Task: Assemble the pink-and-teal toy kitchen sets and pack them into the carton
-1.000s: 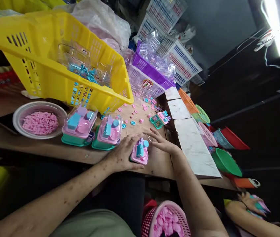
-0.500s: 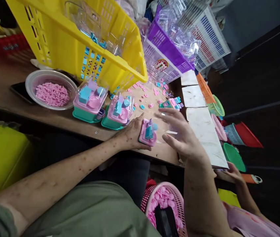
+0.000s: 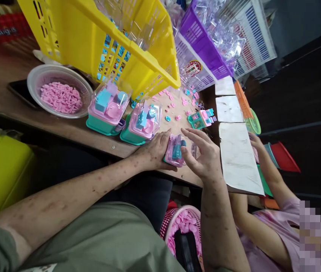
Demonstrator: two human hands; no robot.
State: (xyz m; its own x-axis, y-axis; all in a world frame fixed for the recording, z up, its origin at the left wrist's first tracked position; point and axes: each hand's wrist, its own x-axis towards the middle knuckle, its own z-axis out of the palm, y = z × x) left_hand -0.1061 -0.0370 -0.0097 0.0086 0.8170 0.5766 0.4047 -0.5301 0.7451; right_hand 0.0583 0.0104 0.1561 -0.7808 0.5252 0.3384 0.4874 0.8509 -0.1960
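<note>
My left hand [image 3: 153,151] grips the side of a small pink toy set [image 3: 174,152] with blue pieces, resting near the front edge of the wooden table [image 3: 72,130]. My right hand [image 3: 202,155] curls around a clear plastic cover [image 3: 193,148] pressed against the toy's right side. To the left stand two finished toy sets on teal bases under clear covers, one further left [image 3: 108,109] and one closer to my hands [image 3: 142,122]. Beyond my hands lies an uncovered teal and pink toy [image 3: 201,119].
A bowl of pink pieces [image 3: 60,90] stands at the left, with a tilted yellow basket [image 3: 106,37] behind it. A purple basket [image 3: 205,45] holds clear covers. Loose pink and blue bits [image 3: 174,104] dot the table. Another person's arm [image 3: 264,166] reaches in at the right. A pink basket [image 3: 183,226] sits below.
My right hand has closed in on the pink toy set, bringing the clear cover against it. The view has tilted down, and the other person's arm has come further in.
</note>
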